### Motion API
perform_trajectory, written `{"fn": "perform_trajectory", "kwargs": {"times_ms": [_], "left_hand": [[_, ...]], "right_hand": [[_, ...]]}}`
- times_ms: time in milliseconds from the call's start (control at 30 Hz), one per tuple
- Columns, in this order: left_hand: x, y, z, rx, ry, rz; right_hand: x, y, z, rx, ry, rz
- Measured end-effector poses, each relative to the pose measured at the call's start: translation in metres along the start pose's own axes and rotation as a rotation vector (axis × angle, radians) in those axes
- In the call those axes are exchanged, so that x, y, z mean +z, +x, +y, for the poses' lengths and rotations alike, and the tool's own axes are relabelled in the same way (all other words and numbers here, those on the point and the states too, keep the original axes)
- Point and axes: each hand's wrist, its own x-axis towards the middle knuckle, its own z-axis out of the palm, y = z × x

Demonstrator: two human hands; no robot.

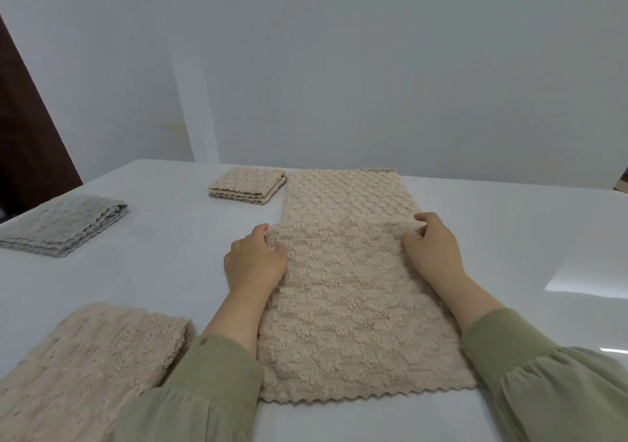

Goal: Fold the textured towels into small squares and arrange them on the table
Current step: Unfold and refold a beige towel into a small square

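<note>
A long beige textured towel [350, 292] lies flat on the white table [509, 237], running from the near edge toward the far side. My left hand [255, 261] pinches its left edge about halfway along. My right hand [433, 251] pinches the right edge at the same height, with the fabric bunched slightly under the fingers. A small beige folded square [248, 185] sits just beyond, left of the towel's far end.
A grey folded towel stack [64, 226] lies at the far left. A beige folded towel pile [85, 367] rests at the near left beside my left sleeve. A dark door edge [30, 142] stands left of the white wall.
</note>
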Motion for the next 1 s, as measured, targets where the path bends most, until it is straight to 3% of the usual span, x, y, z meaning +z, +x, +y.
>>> {"fn": "perform_trajectory", "kwargs": {"times_ms": [100,233,400,567,767,900,1000], "left_hand": [[0.001,-0.002,0.001,0.047,0.087,-0.082],[0.005,-0.001,0.005,0.113,0.197,-0.108],[0.001,-0.005,0.008,0.130,-0.350,-0.080],[-0.006,-0.010,0.014,-0.006,-0.752,-0.021],[-0.009,-0.013,0.011,0.011,-0.669,0.050],[-0.012,-0.015,0.010,0.053,-0.580,0.192],[-0.017,-0.017,0.011,0.033,-0.614,0.252]], "right_hand": [[-0.004,0.002,-0.002,0.108,0.156,-0.005],[-0.003,0.004,-0.001,0.101,0.054,0.004],[-0.005,0.002,0.004,0.085,0.145,0.043],[-0.009,0.005,0.005,0.081,0.259,0.091],[-0.015,0.003,0.004,0.054,0.205,0.054],[-0.028,0.002,-0.001,-0.031,0.185,0.164],[-0.034,0.006,-0.009,-0.019,0.207,0.144]]}}
